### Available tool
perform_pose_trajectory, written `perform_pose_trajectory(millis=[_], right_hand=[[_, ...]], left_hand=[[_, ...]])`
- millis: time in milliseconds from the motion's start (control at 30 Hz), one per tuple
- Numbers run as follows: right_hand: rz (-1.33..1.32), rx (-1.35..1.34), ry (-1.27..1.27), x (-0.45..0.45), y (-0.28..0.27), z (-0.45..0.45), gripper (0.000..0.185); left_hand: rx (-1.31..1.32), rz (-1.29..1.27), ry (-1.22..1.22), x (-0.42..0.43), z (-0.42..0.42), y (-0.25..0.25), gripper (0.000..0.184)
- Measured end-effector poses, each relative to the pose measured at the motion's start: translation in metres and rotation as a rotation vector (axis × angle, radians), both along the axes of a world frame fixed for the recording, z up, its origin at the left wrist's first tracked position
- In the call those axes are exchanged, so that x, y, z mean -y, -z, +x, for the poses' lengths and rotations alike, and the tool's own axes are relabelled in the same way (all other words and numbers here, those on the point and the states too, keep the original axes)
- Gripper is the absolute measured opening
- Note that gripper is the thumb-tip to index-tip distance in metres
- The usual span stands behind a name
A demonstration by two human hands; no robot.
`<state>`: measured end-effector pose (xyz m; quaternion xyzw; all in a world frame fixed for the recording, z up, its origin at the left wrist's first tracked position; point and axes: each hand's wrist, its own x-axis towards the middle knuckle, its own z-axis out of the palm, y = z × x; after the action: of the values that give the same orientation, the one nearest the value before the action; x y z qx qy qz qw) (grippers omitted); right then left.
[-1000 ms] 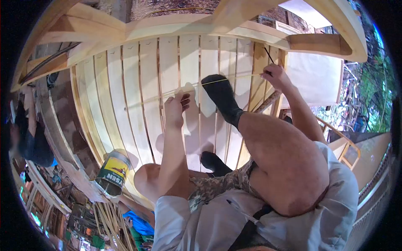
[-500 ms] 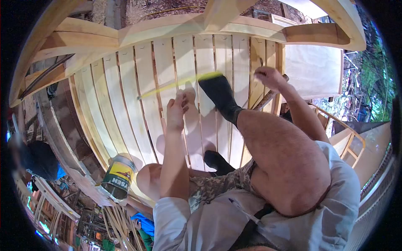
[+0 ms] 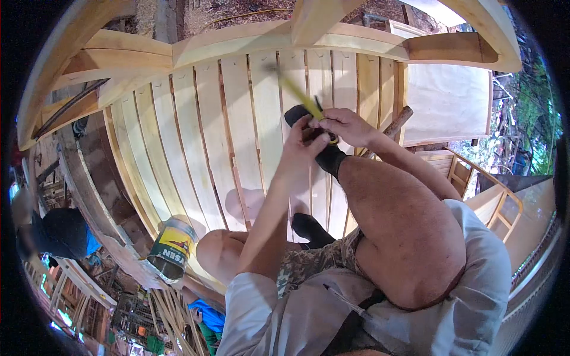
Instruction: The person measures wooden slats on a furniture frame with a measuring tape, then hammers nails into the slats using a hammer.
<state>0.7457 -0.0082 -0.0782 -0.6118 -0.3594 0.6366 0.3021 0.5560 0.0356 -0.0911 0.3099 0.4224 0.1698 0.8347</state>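
Note:
My left hand point(image 3: 304, 142) is closed on a yellow-and-black tape measure point(image 3: 332, 140), which is mostly hidden by the fingers. My right hand point(image 3: 344, 126) touches it from the other side, fingers pinched at the base of the yellow blade point(image 3: 297, 91). The blade sticks out up and to the left over the slats, its tip blurred. A thin dark stick point(image 3: 319, 104) rises beside the right fingers. Both hands are above my socked foot point(image 3: 294, 114), which rests on the pale wooden slats point(image 3: 208, 130).
A labelled can point(image 3: 173, 243) stands at the left edge of the slats. Curved wooden frame parts point(image 3: 231, 44) cross the top. A rough stick point(image 3: 396, 123) lies near a pale panel point(image 3: 446, 101) at right. Another person in dark clothing point(image 3: 59, 232) is at far left.
The yellow blade was stretched across the slats and now is short and angled upward. My right hand has moved left and my left hand right, so they meet at the tape measure.

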Motion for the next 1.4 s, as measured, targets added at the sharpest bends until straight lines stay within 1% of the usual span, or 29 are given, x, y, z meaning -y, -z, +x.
perform_pose_trajectory(millis=[33,67,100,133,200,233,300,333,433,467,500,533,567,600,633,667,700,733,800,867,933,967,1067,1133,1200,1233,1333,1367,1400], right_hand=[[-0.002,-0.005,0.005,-0.001,-0.003,-0.005,0.021],[0.102,-0.098,0.014,-0.003,-0.006,-0.009,0.018],[0.208,-0.19,0.023,-0.004,-0.008,-0.012,0.016],[0.209,-0.192,0.024,-0.004,-0.011,-0.017,0.016],[0.16,-0.295,0.078,-0.002,-0.014,-0.023,0.017],[0.134,-0.232,0.036,-0.003,-0.012,-0.023,0.019],[0.123,-0.221,0.001,-0.004,-0.011,-0.022,0.019],[0.111,-0.208,-0.035,-0.005,-0.011,-0.022,0.02],[0.142,-0.265,-0.044,-0.005,0.005,-0.027,0.023],[0.144,-0.266,-0.045,-0.002,0.009,-0.029,0.023],[0.051,-0.384,0.057,-0.001,0.009,-0.033,0.024],[-0.044,-0.497,0.161,-0.001,0.01,-0.034,0.025],[-0.047,-0.492,0.166,-0.001,0.011,-0.034,0.025],[-0.107,-0.49,0.379,0.001,0.015,-0.03,0.024],[-0.166,-0.48,0.596,0.004,0.02,-0.024,0.024],[-0.17,-0.468,0.61,0.009,0.027,-0.012,0.024],[-0.18,-0.541,0.712,0.015,0.038,0.003,0.026],[-0.185,-0.616,0.813,0.018,0.048,0.016,0.03],[-0.219,-0.564,0.9,0.024,0.065,0.031,0.031],[-0.236,-0.55,0.888,0.023,0.082,0.047,0.029],[-0.264,-0.51,0.904,0.014,0.092,0.051,0.029],[-0.26,-0.532,0.856,0.01,0.098,0.053,0.029],[-0.234,-0.562,0.794,-0.009,0.099,0.052,0.028],[-0.23,-0.569,0.77,-0.014,0.1,0.055,0.028],[-0.241,-0.483,0.772,-0.021,0.109,0.059,0.027],[-0.235,-0.469,0.831,-0.021,0.113,0.062,0.028],[-0.331,-0.481,0.823,-0.022,0.129,0.082,0.029],[-0.375,-0.414,0.834,-0.028,0.122,0.083,0.03],[-0.418,-0.345,0.848,-0.033,0.113,0.084,0.03]], left_hand=[[0.022,0.066,0.04,0.003,0.002,0.0,0.05],[0.045,0.132,0.079,0.004,0.002,0.001,0.057],[0.024,0.341,0.084,-0.001,0.002,-0.001,0.051],[0.021,0.342,0.085,-0.003,-0.004,0.004,0.051],[-0.167,0.404,0.232,-0.009,-0.018,0.012,0.045],[-0.169,0.406,0.23,-0.01,-0.021,0.012,0.045],[-0.377,0.771,0.261,-0.01,-0.027,0.009,0.045],[-0.381,0.769,0.259,-0.009,-0.027,0.008,0.045],[-0.366,0.974,0.145,-0.013,-0.026,0.007,0.038],[-0.402,1.118,0.182,-0.016,-0.025,0.009,0.032],[-0.435,1.261,0.22,-0.018,-0.025,0.012,0.027],[-0.43,1.262,0.218,-0.018,-0.027,0.017,0.027],[-0.418,1.049,0.204,-0.019,-0.034,0.022,0.022],[-0.401,0.834,0.194,-0.021,-0.043,0.027,0.017],[-0.425,0.87,0.337,-0.039,-0.057,0.017,0.015],[-0.471,0.803,0.376,-0.056,-0.081,0.018,0.016],[-0.517,0.737,0.416,-0.073,-0.105,0.02,0.016],[-0.587,0.571,0.351,-0.082,-0.131,0.036,0.018],[-0.433,0.62,0.07,-0.1,-0.181,0.052,0.022],[-0.749,0.804,0.161,-0.126,-0.205,0.046,0.024],[-0.746,1.052,0.306,-0.152,-0.211,0.039,0.027],[-0.829,1.065,0.331,-0.16,-0.209,0.033,0.03],[-0.836,1.0,0.292,-0.191,-0.216,0.048,0.029],[-0.923,1.03,0.337,-0.206,-0.201,0.039,0.026],[-0.87,1.236,0.429,-0.219,-0.193,0.041,0.026],[-0.921,1.195,0.417,-0.221,-0.182,0.039,0.026],[-0.913,1.299,0.488,-0.239,-0.158,0.041,0.029],[-0.987,1.295,0.566,-0.245,-0.151,0.042,0.032],[-0.921,1.33,0.52,-0.251,-0.145,0.046,0.031]])
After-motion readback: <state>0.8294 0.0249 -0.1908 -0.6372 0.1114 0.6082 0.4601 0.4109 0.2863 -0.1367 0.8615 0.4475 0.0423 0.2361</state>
